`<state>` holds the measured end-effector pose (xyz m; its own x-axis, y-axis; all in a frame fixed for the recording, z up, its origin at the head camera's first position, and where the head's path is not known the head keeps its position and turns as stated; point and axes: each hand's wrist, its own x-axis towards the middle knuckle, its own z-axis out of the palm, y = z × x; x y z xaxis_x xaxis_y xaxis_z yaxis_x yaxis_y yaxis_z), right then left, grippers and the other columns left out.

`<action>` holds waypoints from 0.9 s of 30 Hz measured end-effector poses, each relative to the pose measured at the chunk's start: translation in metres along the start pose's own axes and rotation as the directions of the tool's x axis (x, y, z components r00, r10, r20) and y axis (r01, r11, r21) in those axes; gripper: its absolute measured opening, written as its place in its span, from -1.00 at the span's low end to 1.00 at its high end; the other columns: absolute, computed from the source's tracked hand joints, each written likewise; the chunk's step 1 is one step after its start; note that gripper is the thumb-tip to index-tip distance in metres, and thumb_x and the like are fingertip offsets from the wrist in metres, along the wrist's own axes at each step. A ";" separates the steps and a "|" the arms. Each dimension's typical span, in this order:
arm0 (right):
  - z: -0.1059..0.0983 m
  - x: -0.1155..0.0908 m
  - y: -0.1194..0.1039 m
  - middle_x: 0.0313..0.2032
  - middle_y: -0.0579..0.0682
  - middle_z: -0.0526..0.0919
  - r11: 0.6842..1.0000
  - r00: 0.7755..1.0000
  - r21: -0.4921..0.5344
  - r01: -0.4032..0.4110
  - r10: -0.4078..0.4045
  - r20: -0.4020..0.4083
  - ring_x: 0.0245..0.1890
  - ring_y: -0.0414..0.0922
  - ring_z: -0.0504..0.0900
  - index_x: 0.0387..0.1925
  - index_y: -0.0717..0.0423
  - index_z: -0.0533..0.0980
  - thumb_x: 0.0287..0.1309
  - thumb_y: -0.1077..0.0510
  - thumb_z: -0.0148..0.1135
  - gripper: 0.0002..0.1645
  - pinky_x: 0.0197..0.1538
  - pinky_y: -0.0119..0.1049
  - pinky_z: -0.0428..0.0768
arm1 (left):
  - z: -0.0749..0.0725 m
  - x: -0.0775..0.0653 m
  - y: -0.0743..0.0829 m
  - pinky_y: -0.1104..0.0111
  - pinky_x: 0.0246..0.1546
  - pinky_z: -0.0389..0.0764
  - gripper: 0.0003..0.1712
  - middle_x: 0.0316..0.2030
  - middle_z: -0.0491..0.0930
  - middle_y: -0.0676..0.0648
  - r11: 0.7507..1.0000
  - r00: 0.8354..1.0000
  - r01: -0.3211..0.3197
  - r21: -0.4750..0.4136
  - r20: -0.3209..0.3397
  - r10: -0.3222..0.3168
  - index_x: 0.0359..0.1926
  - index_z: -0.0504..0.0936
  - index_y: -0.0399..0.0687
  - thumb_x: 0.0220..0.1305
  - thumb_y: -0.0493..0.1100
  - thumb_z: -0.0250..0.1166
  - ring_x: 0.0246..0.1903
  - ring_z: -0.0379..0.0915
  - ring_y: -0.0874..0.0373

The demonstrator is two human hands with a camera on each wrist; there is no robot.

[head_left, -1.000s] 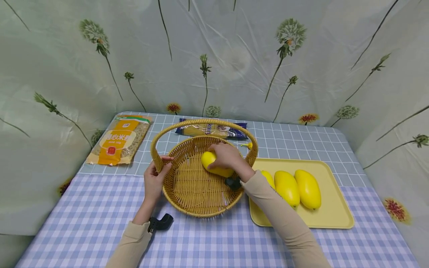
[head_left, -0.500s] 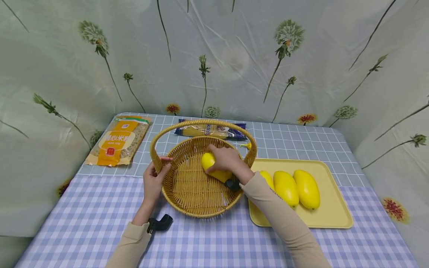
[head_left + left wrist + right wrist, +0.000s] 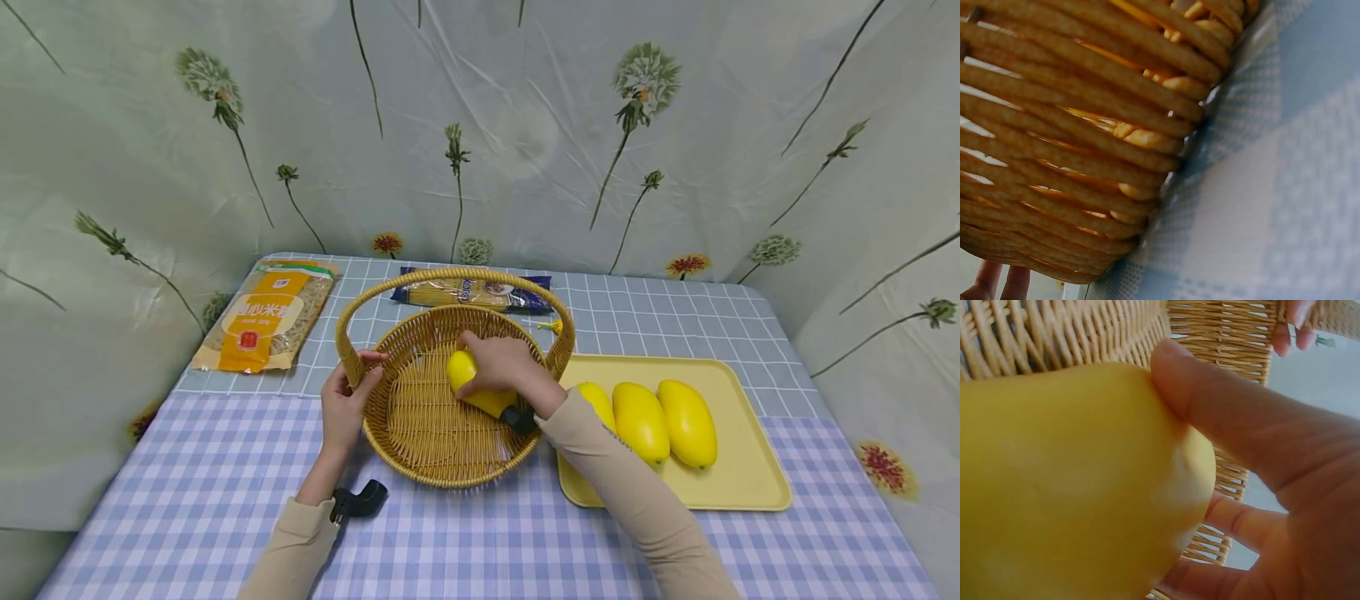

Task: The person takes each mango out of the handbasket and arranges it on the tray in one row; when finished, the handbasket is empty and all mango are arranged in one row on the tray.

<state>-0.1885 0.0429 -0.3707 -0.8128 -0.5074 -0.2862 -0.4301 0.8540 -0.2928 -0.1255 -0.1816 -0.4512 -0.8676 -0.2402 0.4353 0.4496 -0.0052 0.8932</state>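
A round wicker basket [image 3: 435, 437] with a tall arched handle stands on the checked cloth. My left hand [image 3: 347, 410] grips its left rim at the foot of the handle, thumb inside. The left wrist view shows the woven outer wall [image 3: 1072, 137] up close, with two fingers at its lower left. Inside the basket, on the right, my right hand [image 3: 504, 364] holds a yellow mango [image 3: 461, 371] from above. Thumb and fingers span the mango [image 3: 1079, 481] near one end in the right wrist view. Part of it is hidden under the hand.
To the right, a yellow tray [image 3: 750, 475] bears three more mangoes [image 3: 686, 423], one partly covered by the right sleeve. A noodle packet [image 3: 262, 317] lies at the back left. Behind the basket are a pasta packet [image 3: 435, 292] and a small yellow item [image 3: 556, 326].
The right hand and the mango have shifted slightly left and down inside the basket. My left hand has kept its grip on the rim.
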 end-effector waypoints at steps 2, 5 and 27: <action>-0.001 -0.002 0.000 -0.26 -0.02 0.61 1.000 1.000 0.014 0.010 -0.010 0.003 -0.42 -0.11 0.51 0.20 -0.11 0.29 -0.12 -0.25 0.44 -0.13 -0.43 -0.21 0.41 | 0.000 0.000 0.000 0.45 -0.11 0.46 -0.76 -0.21 0.65 -0.08 1.000 1.000 0.001 -0.001 0.001 -0.001 -0.09 0.49 -0.57 0.23 -0.46 0.21 -0.10 0.52 0.16; -0.001 -0.004 0.002 -0.25 -0.03 0.61 0.999 1.000 0.039 0.031 -0.031 0.002 -0.41 -0.12 0.51 0.19 -0.11 0.30 -0.10 -0.25 0.43 -0.15 -0.41 -0.22 0.42 | -0.001 -0.001 0.000 0.46 -0.11 0.46 -0.76 -0.20 0.66 -0.08 1.000 1.000 0.003 0.002 0.000 -0.003 -0.09 0.50 -0.56 0.23 -0.47 0.21 -0.10 0.52 0.17; -0.012 -0.035 -0.008 -0.21 -0.21 0.59 0.969 0.966 0.174 0.178 -0.138 -0.217 -0.40 -0.24 0.50 0.19 -0.23 0.33 -0.08 -0.37 0.33 -0.19 -0.39 -0.29 0.45 | 0.001 0.000 0.004 0.46 -0.11 0.45 -0.75 -0.17 0.53 -0.48 1.000 1.000 0.013 0.003 0.003 -0.014 -0.08 0.47 -0.62 0.22 -0.52 0.18 -0.10 0.51 0.19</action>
<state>-0.1616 0.0548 -0.3478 -0.8111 -0.5837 -0.0382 -0.4928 0.7171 -0.4928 -0.1240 -0.1805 -0.4475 -0.8742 -0.2373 0.4236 0.4373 -0.0058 0.8993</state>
